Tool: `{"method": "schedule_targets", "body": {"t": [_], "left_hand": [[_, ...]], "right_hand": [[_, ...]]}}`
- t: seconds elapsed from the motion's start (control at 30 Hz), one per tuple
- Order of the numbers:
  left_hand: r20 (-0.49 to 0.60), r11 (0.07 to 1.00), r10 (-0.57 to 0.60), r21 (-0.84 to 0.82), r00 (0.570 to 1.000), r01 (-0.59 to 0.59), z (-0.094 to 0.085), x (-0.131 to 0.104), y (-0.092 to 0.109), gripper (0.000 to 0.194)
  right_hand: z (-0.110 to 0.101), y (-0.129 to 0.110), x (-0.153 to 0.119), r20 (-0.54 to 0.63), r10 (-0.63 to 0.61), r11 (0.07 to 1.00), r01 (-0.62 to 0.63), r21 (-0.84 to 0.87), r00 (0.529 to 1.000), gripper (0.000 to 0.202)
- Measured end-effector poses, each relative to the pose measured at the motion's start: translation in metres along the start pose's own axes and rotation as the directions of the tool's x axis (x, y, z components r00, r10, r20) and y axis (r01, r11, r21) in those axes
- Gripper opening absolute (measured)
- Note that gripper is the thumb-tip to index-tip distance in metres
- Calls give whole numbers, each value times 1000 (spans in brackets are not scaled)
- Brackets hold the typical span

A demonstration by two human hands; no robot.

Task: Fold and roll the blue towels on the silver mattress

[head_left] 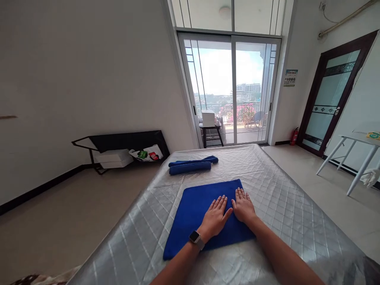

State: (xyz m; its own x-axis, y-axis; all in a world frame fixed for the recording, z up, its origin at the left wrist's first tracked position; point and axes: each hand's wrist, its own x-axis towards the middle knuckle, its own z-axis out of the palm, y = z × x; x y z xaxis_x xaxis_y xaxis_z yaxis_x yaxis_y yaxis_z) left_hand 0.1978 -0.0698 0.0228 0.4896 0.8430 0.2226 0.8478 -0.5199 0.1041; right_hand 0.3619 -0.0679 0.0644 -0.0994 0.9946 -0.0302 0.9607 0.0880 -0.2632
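A blue towel [192, 215] lies spread flat on a silver quilted mattress [285, 206]. My left hand [216, 215] rests on the towel's middle, palm down with fingers stretched out; a watch [194, 236] is on that wrist. Close beside it, my right hand [243, 205] lies flat near the towel's right edge, its fingers extended. Both hands press on the cloth and hold nothing. Beyond the towel are a rolled blue towel [190, 168] and, just behind it, another blue cloth bundle [215, 159]. Parts of the towel are hidden under my hands and forearms.
A dark bench [130, 142] with white boxes [114, 158] and a printed bag [146, 153] stands along the left wall. Behind the mattress are a stool [211, 136] and a sliding glass door [234, 91]. At right stand a white table [360, 138] and a fire extinguisher [294, 136].
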Motion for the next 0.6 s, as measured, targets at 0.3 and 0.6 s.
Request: {"method": "schedule_targets", "body": {"t": [0.3, 0.6], "left_hand": [[2, 911, -396, 127, 918, 393, -9, -78, -124, 80], [-141, 905, -386, 132, 912, 404, 0, -82, -125, 71]], "right_hand": [[5, 1, 3, -25, 11, 1000, -10, 25, 1000, 64], [-2, 0, 2, -65, -6, 1000, 4, -22, 998, 62]]}}
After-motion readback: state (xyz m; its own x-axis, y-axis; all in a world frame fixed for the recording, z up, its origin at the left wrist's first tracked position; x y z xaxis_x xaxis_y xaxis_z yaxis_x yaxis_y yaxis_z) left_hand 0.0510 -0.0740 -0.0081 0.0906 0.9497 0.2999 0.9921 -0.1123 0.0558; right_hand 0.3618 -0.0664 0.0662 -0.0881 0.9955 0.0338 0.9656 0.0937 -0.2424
